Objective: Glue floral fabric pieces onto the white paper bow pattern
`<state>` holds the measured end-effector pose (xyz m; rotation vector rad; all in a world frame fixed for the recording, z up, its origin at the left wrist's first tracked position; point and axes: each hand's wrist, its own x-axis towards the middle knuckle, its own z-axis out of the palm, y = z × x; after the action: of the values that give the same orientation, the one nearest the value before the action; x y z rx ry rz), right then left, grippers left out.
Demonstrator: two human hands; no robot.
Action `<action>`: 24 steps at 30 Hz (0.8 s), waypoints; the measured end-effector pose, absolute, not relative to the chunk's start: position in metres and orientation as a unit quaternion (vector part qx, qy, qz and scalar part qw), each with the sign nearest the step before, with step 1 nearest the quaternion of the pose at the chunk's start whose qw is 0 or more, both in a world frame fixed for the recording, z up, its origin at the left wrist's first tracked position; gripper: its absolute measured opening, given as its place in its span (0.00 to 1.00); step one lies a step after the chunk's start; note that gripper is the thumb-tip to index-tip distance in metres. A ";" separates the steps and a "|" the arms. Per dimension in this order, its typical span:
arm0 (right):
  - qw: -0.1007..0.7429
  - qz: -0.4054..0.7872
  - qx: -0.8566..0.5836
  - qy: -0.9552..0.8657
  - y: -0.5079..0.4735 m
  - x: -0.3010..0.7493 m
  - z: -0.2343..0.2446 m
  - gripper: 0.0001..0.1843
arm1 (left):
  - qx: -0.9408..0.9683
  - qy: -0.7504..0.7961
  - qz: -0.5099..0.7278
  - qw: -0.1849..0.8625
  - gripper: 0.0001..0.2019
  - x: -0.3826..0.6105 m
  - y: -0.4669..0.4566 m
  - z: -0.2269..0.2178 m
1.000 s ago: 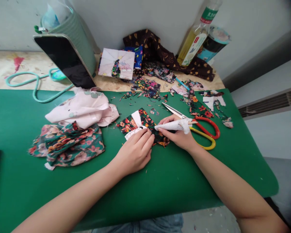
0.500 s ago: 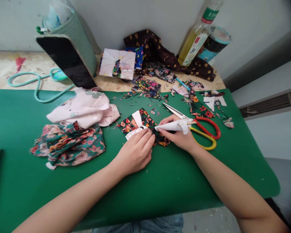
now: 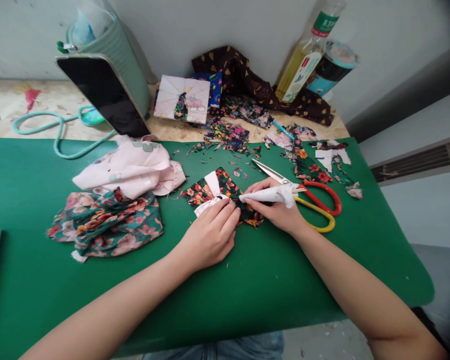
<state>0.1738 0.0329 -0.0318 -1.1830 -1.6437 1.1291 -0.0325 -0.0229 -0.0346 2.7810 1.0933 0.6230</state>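
Note:
A small patchwork piece of dark floral and white fabric lies on the green mat. My left hand rests on its near edge, fingers curled and pressing the cloth down. My right hand is closed around a white cloth-wrapped stick, whose tip touches the patchwork beside my left fingertips. Red-and-yellow-handled scissors lie just behind my right hand, blades pointing left.
A pink cloth and a floral cloth are heaped at the left. A phone leans on a green container. Fabric scraps, a folded paper block, a brown cloth and an oil bottle stand behind.

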 end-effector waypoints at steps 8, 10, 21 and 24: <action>0.398 0.458 -0.453 -0.653 0.033 0.175 -0.034 0.13 | 0.910 0.358 0.205 0.039 0.20 -0.032 -0.022 -0.036; 0.394 0.460 -0.449 -0.656 0.033 0.175 -0.034 0.12 | 0.910 0.359 0.205 0.037 0.20 -0.032 -0.022 -0.036; 0.403 0.425 -0.480 -0.653 0.034 0.176 -0.032 0.13 | 0.910 0.361 0.199 0.041 0.20 -0.032 -0.023 -0.035; 0.408 0.419 -0.476 -0.657 0.035 0.180 -0.034 0.13 | 0.907 0.369 0.195 0.049 0.21 -0.032 -0.022 -0.035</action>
<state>0.1799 0.0347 -0.0339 -1.1984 -1.6558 1.0565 -0.0318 -0.0223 -0.0349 2.7658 1.1244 0.5942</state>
